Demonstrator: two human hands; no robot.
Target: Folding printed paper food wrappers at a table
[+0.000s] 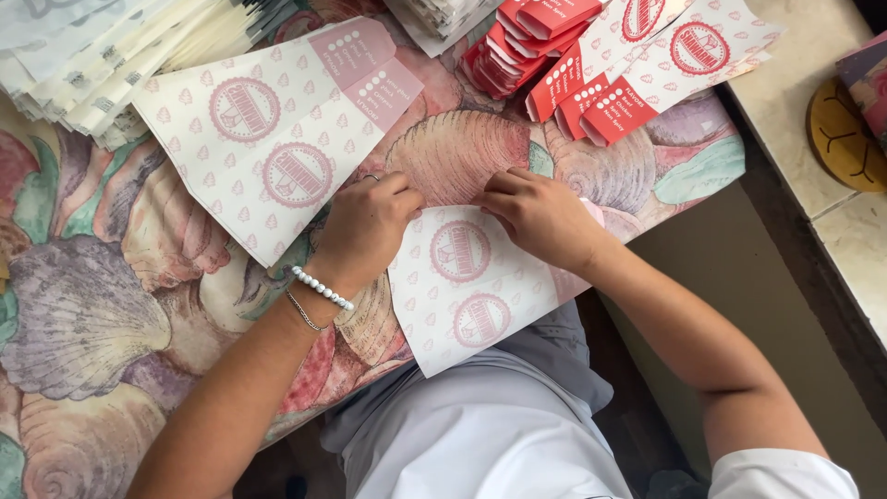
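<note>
A flat white paper carton blank (pixel 462 282) with red round stamps lies at the table's near edge, partly overhanging it. My left hand (pixel 368 226), with a ring and bead bracelets at the wrist, presses on its upper left corner. My right hand (pixel 539 214) presses its upper right edge, fingers curled on the paper. Both hands pinch or fold the top edge of this blank. A second, larger unfolded blank (pixel 273 129) with a pink flap lies just left of my left hand.
The table (pixel 111 277) has a seashell-print cloth. Stacks of flat white blanks (pixel 102 51) sit at the far left. Folded red-and-white cartons (pixel 531 42) and more blanks (pixel 674 51) lie at the far right. A stone counter (pixel 813 120) with a round wooden coaster (pixel 841 139) is on the right.
</note>
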